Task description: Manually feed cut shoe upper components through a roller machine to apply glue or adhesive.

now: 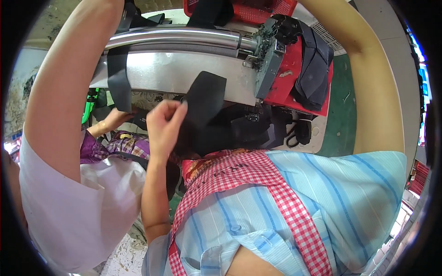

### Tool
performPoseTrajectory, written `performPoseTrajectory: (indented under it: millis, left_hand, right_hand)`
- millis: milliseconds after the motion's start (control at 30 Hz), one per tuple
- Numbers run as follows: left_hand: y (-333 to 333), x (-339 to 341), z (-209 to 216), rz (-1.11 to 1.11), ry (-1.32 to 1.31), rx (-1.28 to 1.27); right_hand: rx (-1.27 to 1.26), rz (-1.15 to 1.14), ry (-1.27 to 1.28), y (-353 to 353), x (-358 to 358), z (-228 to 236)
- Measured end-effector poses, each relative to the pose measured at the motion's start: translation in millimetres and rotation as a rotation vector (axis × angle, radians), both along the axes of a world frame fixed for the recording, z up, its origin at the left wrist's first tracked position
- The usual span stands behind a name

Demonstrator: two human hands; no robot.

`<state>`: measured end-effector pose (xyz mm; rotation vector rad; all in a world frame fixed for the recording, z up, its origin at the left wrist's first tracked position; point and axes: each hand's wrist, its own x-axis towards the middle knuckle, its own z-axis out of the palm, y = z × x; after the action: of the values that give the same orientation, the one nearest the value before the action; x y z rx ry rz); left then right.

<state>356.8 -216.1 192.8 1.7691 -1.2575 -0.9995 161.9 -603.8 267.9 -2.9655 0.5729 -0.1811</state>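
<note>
My left hand (165,123) is closed in a pinch on the lower left edge of a black fabric piece (208,92). The piece stands up in front of the pale metal plate of a roller machine (159,69). My right arm bends up along the right side and leaves over the top edge, so that hand is out of the picture. In my lap, below the machine, lie more dark fabric pieces (258,129). A long chrome roller (179,37) runs across the machine above my left hand.
At my left a co-worker's hand (113,120) is beside a hanging black strip (119,80). Dark cut pieces (315,69) lie on the machine's red end (281,80). Black-handled scissors (292,136) lie at the right. A red basket (258,10) stands behind the roller.
</note>
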Motion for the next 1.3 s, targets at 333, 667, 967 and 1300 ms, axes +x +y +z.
performPoseTrajectory:
  millis: [333, 667, 967, 1300]
  left_hand:
    - [-40, -29, -12, -0.158, -0.699, -0.652]
    - [27, -84, -96, -0.565, -0.478, -0.238]
    - [34, -85, -100, -0.576, -0.477, -0.294]
    - [29, -82, -108, -0.548, -0.47, -0.398]
  right_hand:
    - [0.828, -0.109, 0.61, 80, 41, -21]
    - [0.822, -0.142, -0.05, 2, 6, 54]
    - [0.323, -0.245, -0.101, -71, -85, 96]
    - [-0.522, -0.237, 0.262, 111, -155, 142]
